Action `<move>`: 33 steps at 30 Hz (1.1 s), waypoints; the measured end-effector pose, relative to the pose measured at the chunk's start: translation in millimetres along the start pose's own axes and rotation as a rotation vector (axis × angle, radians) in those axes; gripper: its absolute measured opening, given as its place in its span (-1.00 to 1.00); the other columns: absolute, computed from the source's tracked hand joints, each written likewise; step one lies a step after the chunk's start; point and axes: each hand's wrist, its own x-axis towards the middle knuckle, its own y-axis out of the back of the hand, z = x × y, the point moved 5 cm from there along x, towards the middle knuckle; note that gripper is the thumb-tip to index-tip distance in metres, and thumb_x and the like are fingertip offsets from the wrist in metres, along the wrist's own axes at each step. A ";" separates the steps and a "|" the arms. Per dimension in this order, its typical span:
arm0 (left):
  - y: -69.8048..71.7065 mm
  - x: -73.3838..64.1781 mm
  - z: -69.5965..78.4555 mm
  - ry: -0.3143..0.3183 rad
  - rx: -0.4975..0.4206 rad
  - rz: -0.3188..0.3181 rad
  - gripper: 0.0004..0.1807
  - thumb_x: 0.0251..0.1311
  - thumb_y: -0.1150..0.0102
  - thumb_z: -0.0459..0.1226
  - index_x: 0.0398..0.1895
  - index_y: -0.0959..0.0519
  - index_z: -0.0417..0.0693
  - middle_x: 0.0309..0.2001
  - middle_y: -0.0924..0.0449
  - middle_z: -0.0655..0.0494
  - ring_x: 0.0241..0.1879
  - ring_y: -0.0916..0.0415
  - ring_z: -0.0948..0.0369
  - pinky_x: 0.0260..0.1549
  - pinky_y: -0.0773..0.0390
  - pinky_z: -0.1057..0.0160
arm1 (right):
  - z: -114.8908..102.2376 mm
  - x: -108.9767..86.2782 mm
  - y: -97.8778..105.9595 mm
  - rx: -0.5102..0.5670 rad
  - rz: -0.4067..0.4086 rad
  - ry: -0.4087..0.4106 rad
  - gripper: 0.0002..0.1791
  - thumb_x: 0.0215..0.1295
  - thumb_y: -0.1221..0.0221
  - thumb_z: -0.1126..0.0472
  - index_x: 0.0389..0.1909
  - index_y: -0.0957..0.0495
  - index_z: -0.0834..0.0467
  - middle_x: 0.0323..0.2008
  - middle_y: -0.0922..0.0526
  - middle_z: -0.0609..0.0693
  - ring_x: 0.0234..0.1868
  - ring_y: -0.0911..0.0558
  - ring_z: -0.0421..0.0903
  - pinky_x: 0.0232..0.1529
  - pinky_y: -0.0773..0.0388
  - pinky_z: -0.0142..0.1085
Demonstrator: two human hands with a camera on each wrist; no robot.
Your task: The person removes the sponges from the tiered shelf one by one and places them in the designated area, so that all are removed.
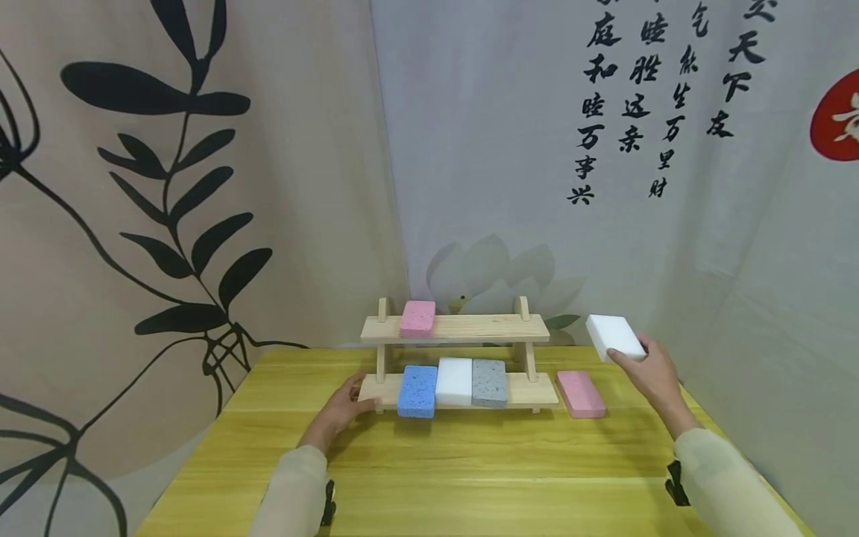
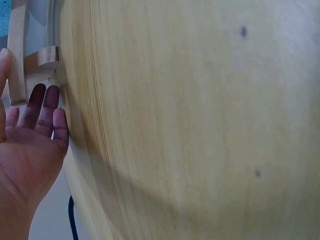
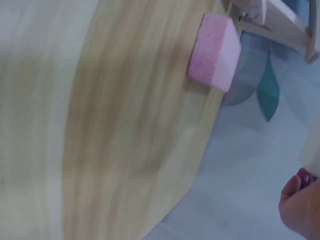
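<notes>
A two-tier wooden rack (image 1: 463, 330) stands on the table. My left hand (image 1: 345, 408) holds the left end of its lower board, thumb at the front; in the left wrist view the other fingers (image 2: 47, 112) extend loosely beside the board. My right hand (image 1: 654, 377) pinches a white sponge (image 1: 614, 337) in the air, right of the rack. On the lower board sit a blue sponge (image 1: 417, 391), another white sponge (image 1: 454, 382) and a grey sponge (image 1: 489, 383), side by side. A pink sponge (image 1: 418, 319) is on the upper board.
A second pink sponge (image 1: 581, 394) lies on the wooden table (image 1: 496, 477) just right of the rack. Behind the table hangs a pale cloth (image 1: 483, 149) with dark plant prints and writing. The table's right edge runs close beneath my right arm.
</notes>
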 end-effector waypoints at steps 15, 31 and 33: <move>0.5 -1.2 0.2 0.021 0.005 0.004 -0.08 0.27 -0.33 -0.14 0.55 -0.02 -0.17 0.25 -0.35 -0.31 0.14 -0.44 -0.11 0.11 -0.41 -0.15 | 35.7 -3.3 -8.7 -0.062 -0.056 0.018 0.04 0.32 -0.18 -0.27 0.41 -0.06 0.49 0.24 -0.30 0.48 0.09 -0.43 0.31 -0.06 -0.45 0.04; -0.6 0.9 -2.3 0.013 0.002 0.001 -0.08 0.25 -0.35 -0.13 0.54 -0.04 -0.17 0.26 -0.36 -0.31 0.14 -0.44 -0.12 0.10 -0.42 -0.16 | 65.8 -7.4 -10.5 -0.146 -0.133 -0.036 0.15 0.28 -0.17 -0.33 0.38 -0.02 0.60 0.26 -0.24 0.56 0.15 -0.38 0.38 0.07 -0.37 0.20; -0.5 0.5 -2.0 0.017 0.002 0.003 -0.07 0.25 -0.35 -0.12 0.55 -0.04 -0.16 0.27 -0.35 -0.31 0.15 -0.43 -0.13 0.11 -0.41 -0.16 | 68.9 -7.7 -10.8 -0.154 -0.144 -0.037 0.14 0.28 -0.17 -0.33 0.38 -0.03 0.60 0.24 -0.26 0.56 0.14 -0.39 0.38 0.06 -0.38 0.20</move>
